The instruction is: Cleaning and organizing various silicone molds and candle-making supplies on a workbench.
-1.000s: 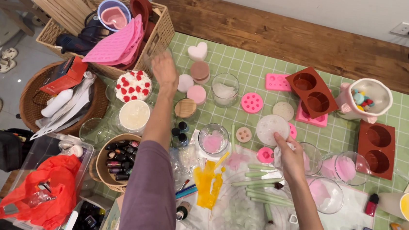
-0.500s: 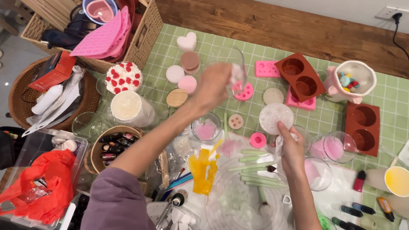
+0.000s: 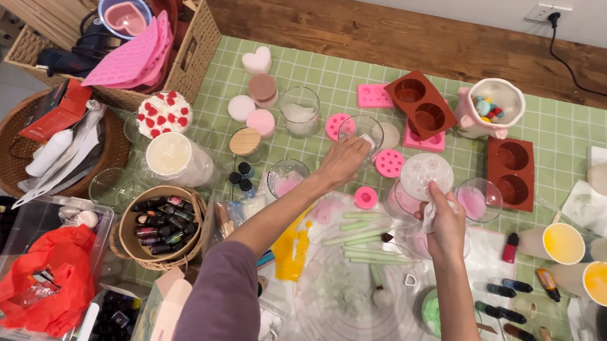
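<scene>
Evidently the work is partway through, judging by the spread on the green checked tablecloth [image 3: 581, 127]. The left hand [image 3: 342, 160] reaches forward and closes its fingers on the rim of a clear glass cup [image 3: 361, 130] standing between the pink round moulds [image 3: 389, 163], near the middle of the table. The right hand [image 3: 445, 219] is clenched around a crumpled white wipe [image 3: 430, 215], pressed against another clear glass [image 3: 413, 238] just below it. Several glasses nearby hold pink wax [image 3: 471, 202], and finished pieces, a white heart [image 3: 257, 61] among them, already sit out. The brown silicone moulds [image 3: 420, 104] look empty, and paper cups of yellow liquid [image 3: 563, 243] wait unused at the right.
</scene>
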